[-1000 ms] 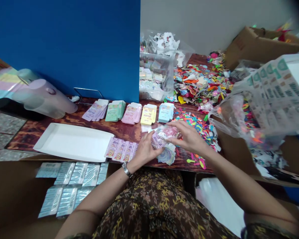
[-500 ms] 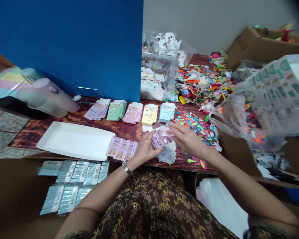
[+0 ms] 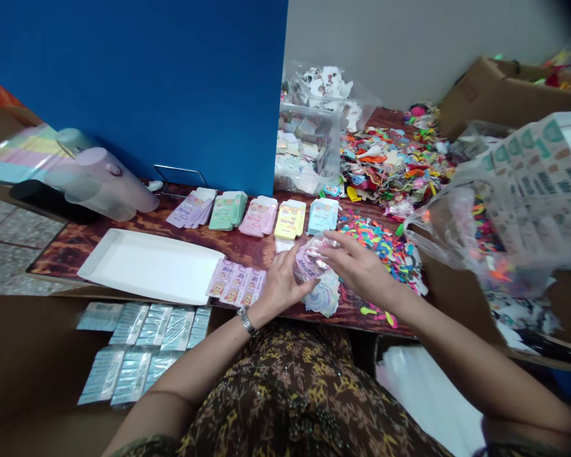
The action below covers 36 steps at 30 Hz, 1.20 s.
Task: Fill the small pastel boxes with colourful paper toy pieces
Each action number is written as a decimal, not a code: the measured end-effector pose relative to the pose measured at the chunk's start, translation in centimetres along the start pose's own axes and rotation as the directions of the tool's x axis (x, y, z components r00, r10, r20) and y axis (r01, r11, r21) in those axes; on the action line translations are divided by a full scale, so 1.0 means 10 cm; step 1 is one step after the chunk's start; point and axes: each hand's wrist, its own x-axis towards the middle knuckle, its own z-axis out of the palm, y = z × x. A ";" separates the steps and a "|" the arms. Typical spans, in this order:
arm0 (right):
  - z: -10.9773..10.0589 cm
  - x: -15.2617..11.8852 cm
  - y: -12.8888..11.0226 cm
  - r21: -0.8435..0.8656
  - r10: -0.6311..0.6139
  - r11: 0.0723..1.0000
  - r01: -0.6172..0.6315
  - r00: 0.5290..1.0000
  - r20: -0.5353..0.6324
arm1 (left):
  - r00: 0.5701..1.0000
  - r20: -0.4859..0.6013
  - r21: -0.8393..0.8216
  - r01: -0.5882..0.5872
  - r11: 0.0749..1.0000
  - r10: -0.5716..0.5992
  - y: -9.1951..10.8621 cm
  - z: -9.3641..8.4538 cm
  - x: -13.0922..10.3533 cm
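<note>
My left hand (image 3: pixel 285 279) is closed around a small purple box (image 3: pixel 309 265) near the table's front edge. At the box's upper end, my right hand (image 3: pixel 359 260) pinches a shiny clear plastic packet (image 3: pixel 322 246); how far the packet sits inside the box I cannot tell. Under the hands lies a pile of pale round-patterned stickers or cards (image 3: pixel 323 298). Just left of my left hand, several purple boxes (image 3: pixel 238 282) stand in a row against a white tray (image 3: pixel 150 266). Behind are stacks of flat boxes in purple (image 3: pixel 193 208), green (image 3: pixel 227 211), pink (image 3: pixel 259 216), yellow (image 3: pixel 290 219) and blue (image 3: pixel 322 216).
Small colourful pieces (image 3: pixel 375 238) are heaped to the right, with a larger mixed heap (image 3: pixel 394 158) behind. A clear bin (image 3: pixel 309 152) stands beside a blue panel (image 3: pixel 137 82). Wrapped packs (image 3: pixel 131 374) fill a carton below left. A plastic bag (image 3: pixel 457 222) hangs at right.
The view has shifted slightly, moving the scene a little to the right. Both hands stay at the purple box, and the plastic packet appears slightly lower and closer against its end.
</note>
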 end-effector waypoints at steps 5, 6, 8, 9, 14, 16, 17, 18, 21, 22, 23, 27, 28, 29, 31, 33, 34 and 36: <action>0.06 0.03 -0.11 0.026 -0.037 0.999 0.037 0.999 0.022 | 0.997 -0.061 -0.023 -0.039 0.999 0.037 0.06 0.01 0.02; 0.07 0.02 -0.11 0.034 -0.068 0.997 0.066 0.996 0.050 | 0.996 -0.069 -0.030 -0.052 0.998 0.050 0.06 0.01 0.02; 0.09 0.00 -0.11 0.029 -0.098 0.995 0.095 0.991 0.095 | 0.994 -0.080 -0.033 -0.070 0.997 0.067 0.06 -0.01 0.02; 0.09 0.00 -0.12 0.016 -0.096 0.995 0.095 0.991 0.097 | 0.994 -0.084 -0.033 -0.075 0.997 0.072 0.06 -0.02 0.02; 0.00 0.01 -0.18 -0.158 -0.020 0.987 -0.002 0.990 -0.141 | 0.992 -0.116 -0.010 -0.057 0.998 0.055 0.08 -0.07 0.02; -0.02 0.03 -0.21 -0.202 -0.046 0.979 0.012 0.985 -0.164 | 0.989 -0.140 0.003 -0.056 0.998 0.055 0.09 -0.08 0.02; -0.02 0.04 -0.23 -0.203 -0.063 0.979 0.032 0.987 -0.151 | 0.987 -0.147 0.009 -0.062 0.998 0.063 0.10 -0.08 0.02; -0.01 0.04 -0.23 -0.189 -0.075 0.981 0.048 0.988 -0.136 | 0.986 -0.151 0.015 -0.074 0.997 0.075 0.11 -0.08 0.02; 0.08 0.04 -0.23 -0.130 -0.068 0.990 0.054 0.992 -0.102 | 0.982 -0.149 0.033 -0.113 0.993 0.116 0.13 -0.09 0.02; 0.11 0.04 -0.22 -0.112 -0.053 0.993 0.043 0.995 -0.089 | 0.982 -0.138 0.034 -0.124 0.992 0.128 0.14 -0.10 0.02; 0.13 0.03 -0.21 -0.093 -0.040 0.995 0.033 0.997 -0.072 | 0.984 -0.117 0.030 -0.134 0.990 0.137 0.14 -0.11 0.01; 0.08 0.02 -0.15 0.039 -0.030 0.999 0.030 1.000 0.006 | 0.991 -0.016 -0.014 -0.132 0.991 0.131 0.12 -0.13 -0.02; 0.04 0.01 -0.14 0.063 -0.025 0.998 0.025 1.000 -0.003 | 0.993 -0.014 -0.035 -0.120 0.992 0.120 0.10 -0.14 -0.02; 0.00 0.00 -0.13 0.077 -0.011 0.997 0.012 1.000 -0.016 | 0.994 -0.022 -0.059 -0.110 0.992 0.109 0.09 -0.14 -0.02; -0.05 -0.01 -0.13 0.090 0.022 0.996 -0.018 0.999 -0.041 | 0.995 -0.044 -0.113 -0.099 0.989 0.095 0.06 -0.14 -0.03; -0.05 -0.03 -0.15 0.122 0.043 0.992 -0.038 0.998 -0.037 | 0.994 -0.050 -0.144 -0.105 0.984 0.099 0.06 -0.13 -0.02; -0.04 -0.04 -0.17 0.142 0.058 0.988 -0.053 0.998 -0.032 | 0.993 -0.053 -0.148 -0.113 0.983 0.107 0.06 -0.13 -0.02; 0.02 -0.05 -0.22 0.172 0.129 0.978 -0.120 0.991 -0.040 | 0.989 -0.063 -0.133 -0.138 0.982 0.131 0.08 -0.13 -0.01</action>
